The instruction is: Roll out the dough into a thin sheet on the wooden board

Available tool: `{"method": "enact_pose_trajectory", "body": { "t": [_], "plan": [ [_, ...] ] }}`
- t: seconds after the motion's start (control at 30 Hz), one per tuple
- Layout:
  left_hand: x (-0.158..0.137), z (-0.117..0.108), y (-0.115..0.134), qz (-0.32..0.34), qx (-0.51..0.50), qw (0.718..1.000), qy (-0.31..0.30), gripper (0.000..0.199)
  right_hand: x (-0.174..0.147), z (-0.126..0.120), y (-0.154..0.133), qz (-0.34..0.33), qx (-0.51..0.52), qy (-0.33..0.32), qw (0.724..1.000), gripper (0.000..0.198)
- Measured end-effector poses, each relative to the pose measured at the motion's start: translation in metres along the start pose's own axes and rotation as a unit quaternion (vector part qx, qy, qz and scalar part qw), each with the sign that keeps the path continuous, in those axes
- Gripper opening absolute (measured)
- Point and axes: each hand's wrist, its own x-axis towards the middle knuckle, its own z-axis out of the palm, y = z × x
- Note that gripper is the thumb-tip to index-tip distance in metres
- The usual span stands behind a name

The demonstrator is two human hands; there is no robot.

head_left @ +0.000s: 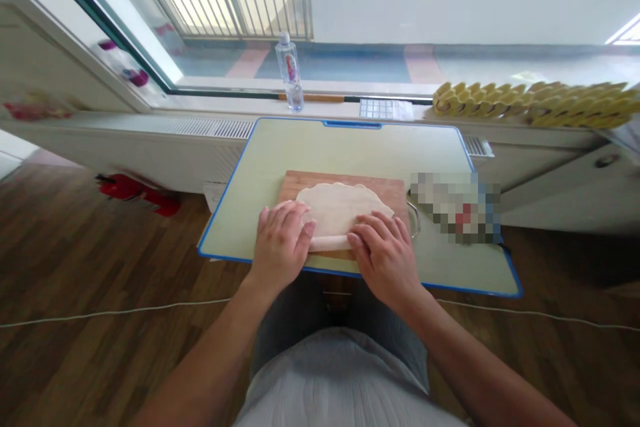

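A thin, pale sheet of dough (340, 207) with a wavy far edge lies on a wooden cutting board (320, 178). Along its near side runs a pale roll (329, 243) that looks like rolled-up dough; whether a pin is inside I cannot tell. My left hand (284, 240) curls over the left end of this roll, thumb towards the middle. Over the right end my right hand (384, 250) is curled in the same way, its fingertips on the dough. Both palms hide the roll's ends.
The board rests on a pale green, blue-edged table (240, 213). To its right sit a metal handle (415, 219) and a blurred-out packet (455, 207). A plastic bottle (290, 73) and yellow egg trays (530, 105) stand on the windowsill. Red fire extinguishers (135, 192) lie at left.
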Motion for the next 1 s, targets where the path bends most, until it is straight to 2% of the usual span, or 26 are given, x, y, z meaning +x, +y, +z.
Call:
{"method": "enact_pose_trajectory", "body": {
  "t": [0.17,0.43,0.53,0.73,0.8,0.9,1.0],
  "plan": [
    [0.029,0.013,0.003,-0.002,0.044,0.999,-0.003,0.043,0.007,0.011,0.002,0.031,-0.072,0.004,0.997,0.045],
    [0.08,0.022,-0.01,-0.011,0.059,0.997,-0.048,0.042,0.053,0.017,0.011,0.034,-0.136,-0.019,0.99,0.057],
    [0.077,0.022,-0.009,-0.009,0.061,0.996,-0.07,0.048,0.048,0.014,0.009,0.02,-0.131,-0.035,0.991,0.056],
    [0.022,0.01,0.001,0.026,0.071,0.993,-0.086,0.056,-0.007,0.008,-0.004,-0.016,-0.077,-0.041,0.996,0.064],
    [0.014,0.008,0.003,0.03,0.077,0.993,-0.083,0.056,-0.015,0.008,-0.008,-0.015,-0.076,-0.033,0.996,0.066],
    [0.03,0.011,0.0,0.025,0.09,0.992,-0.084,0.057,-0.001,0.011,-0.007,-0.004,-0.094,-0.028,0.995,0.065],
    [0.067,0.019,-0.006,0.018,0.1,0.99,-0.095,0.058,0.036,0.014,-0.001,0.004,-0.123,-0.032,0.992,0.062]
  ]
}}
